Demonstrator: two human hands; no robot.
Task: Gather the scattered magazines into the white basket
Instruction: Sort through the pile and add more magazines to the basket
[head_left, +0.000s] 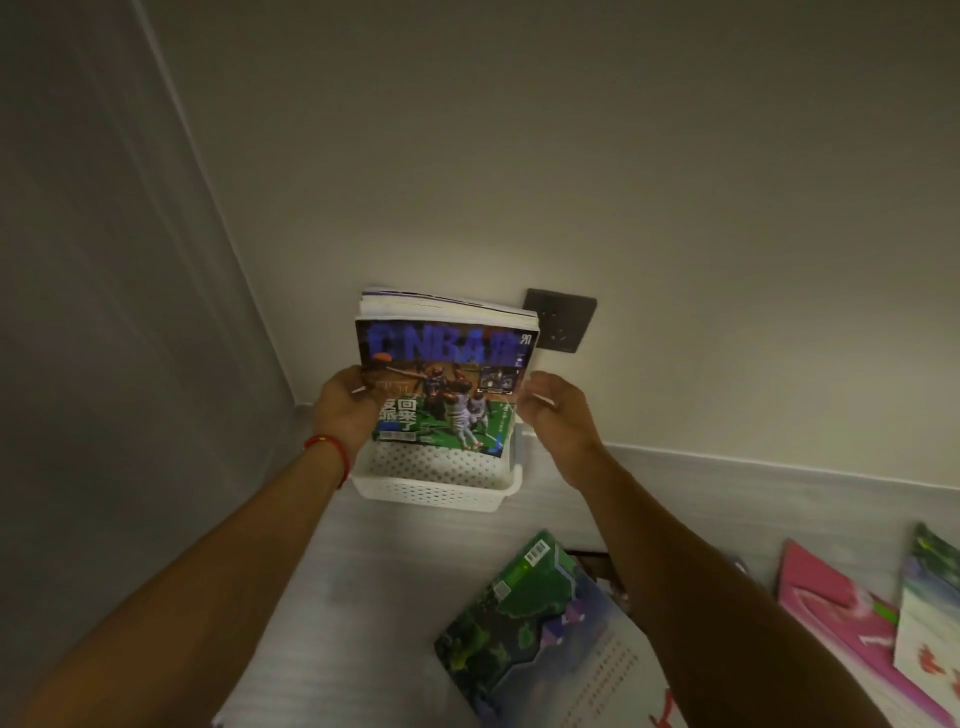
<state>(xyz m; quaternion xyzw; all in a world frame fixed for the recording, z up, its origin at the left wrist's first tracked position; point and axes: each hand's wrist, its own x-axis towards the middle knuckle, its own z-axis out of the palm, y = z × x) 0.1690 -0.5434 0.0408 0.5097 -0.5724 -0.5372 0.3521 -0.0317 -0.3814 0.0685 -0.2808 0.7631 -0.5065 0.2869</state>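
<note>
Standing upright in white perforated plastic basket (436, 480), far end of pale floor by wall: stack of glossy magazines (447, 384), blue-titled basketball cover facing cam. Left hand (347, 410) w/ red string bracelet (328, 451) clamped on stack's left edge. Right hand (558, 415) just beside right edge, fingers loosely apart, contact unclear. Near right: green-cover magazine (524, 613), pink magazine (831, 618) lying flat. Dark wall socket (560, 320) behind stack.
</note>
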